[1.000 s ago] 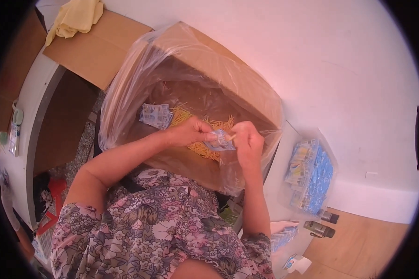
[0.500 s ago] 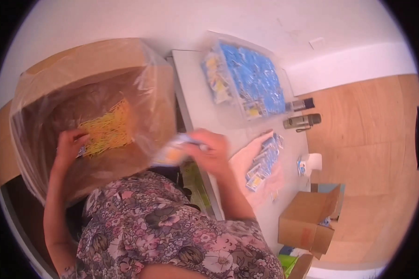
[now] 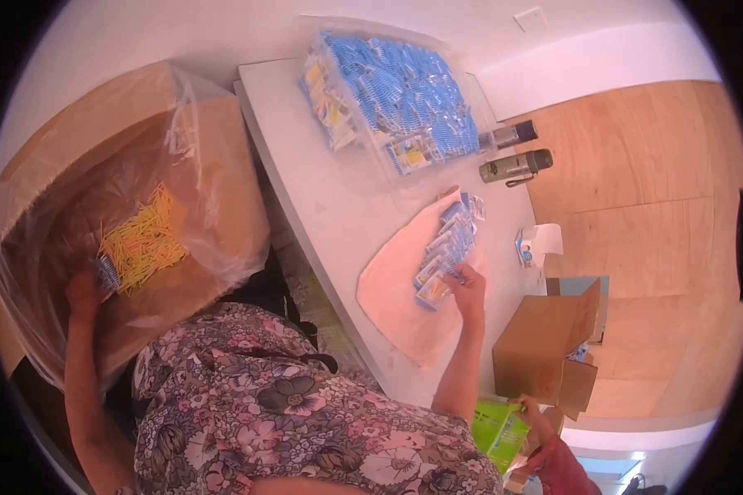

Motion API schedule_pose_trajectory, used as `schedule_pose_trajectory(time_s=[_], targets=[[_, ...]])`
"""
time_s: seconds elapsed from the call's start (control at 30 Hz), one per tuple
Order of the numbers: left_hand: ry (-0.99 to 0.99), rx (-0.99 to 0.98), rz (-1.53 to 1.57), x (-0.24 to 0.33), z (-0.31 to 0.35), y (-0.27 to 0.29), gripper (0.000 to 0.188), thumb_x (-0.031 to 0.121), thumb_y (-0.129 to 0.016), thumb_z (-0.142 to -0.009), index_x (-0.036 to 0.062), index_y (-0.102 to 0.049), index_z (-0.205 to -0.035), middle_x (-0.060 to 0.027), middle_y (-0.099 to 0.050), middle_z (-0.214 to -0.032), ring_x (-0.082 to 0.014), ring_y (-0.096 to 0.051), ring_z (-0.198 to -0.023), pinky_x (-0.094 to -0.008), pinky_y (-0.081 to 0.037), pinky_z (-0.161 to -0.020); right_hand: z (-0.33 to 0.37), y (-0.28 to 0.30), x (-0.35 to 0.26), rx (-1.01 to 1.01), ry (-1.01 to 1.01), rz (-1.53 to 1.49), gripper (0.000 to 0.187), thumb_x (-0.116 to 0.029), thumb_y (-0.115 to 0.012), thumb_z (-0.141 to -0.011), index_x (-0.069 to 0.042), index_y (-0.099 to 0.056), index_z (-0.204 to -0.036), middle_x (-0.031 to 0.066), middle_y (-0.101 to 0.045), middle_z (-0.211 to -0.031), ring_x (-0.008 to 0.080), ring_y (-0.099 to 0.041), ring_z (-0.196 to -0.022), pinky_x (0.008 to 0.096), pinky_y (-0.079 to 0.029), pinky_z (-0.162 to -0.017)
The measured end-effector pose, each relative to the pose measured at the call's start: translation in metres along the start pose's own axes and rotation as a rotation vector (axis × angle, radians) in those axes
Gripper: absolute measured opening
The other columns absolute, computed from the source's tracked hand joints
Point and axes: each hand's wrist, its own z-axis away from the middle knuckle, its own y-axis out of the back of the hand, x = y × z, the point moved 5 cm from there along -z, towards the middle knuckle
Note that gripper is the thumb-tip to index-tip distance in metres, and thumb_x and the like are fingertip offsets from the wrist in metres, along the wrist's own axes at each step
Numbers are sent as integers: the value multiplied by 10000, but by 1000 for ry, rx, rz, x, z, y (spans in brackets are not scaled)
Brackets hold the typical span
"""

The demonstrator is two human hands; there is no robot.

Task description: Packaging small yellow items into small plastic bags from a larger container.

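Inside the lined carton, my left hand (image 3: 84, 290) closes on a small blue-and-white packet (image 3: 107, 271). The packet is at the edge of a heap of thin yellow and orange sticks (image 3: 146, 241). Over the table, my right hand (image 3: 468, 289) pinches at a flat clear packet (image 3: 431, 291) with blue and yellow print, at the near end of an overlapping row of similar packets (image 3: 449, 244). The row lies on a pink cloth (image 3: 395, 276). My right fingertips partly cover that packet's edge.
The big carton (image 3: 210, 140) with its plastic liner stands left of the white table (image 3: 305, 177). A clear bin (image 3: 371, 148) of blue packets, a green bottle (image 3: 516, 167) and an open cardboard box (image 3: 532, 346) stand farther right. Another person's hand (image 3: 532, 412) holds a green package (image 3: 497, 429).
My right hand has moved from beside the carton, where it held a packet, rightward to the row. My left hand stays in the carton. Another person's hand and red sleeve have appeared.
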Motion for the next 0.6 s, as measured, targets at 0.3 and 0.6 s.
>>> schedule_pose_trajectory(time_s=[0.3,0.6], targets=[[-374,48,133,157,53,180,217,222,-711,-638,50,-600,-710,-129,-580,-696,-328,-563,-655,-415,-439,-603,-56,36,-20,451,472,381,142,-46,-590,-776,-9,-630,-907,115,-623,-818,225,-586,-733,305,-464,-668],[-1336,5,700,486,113,201,475,308,-736,-641,38,-566,-993,-128,-547,-958,-315,-502,-893,-406,-408,-769,-108,29,13,128,235,451,313,-90,-607,-761,-27,-583,-1068,158,-568,-1031,315,-517,-962,375,-426,-823]])
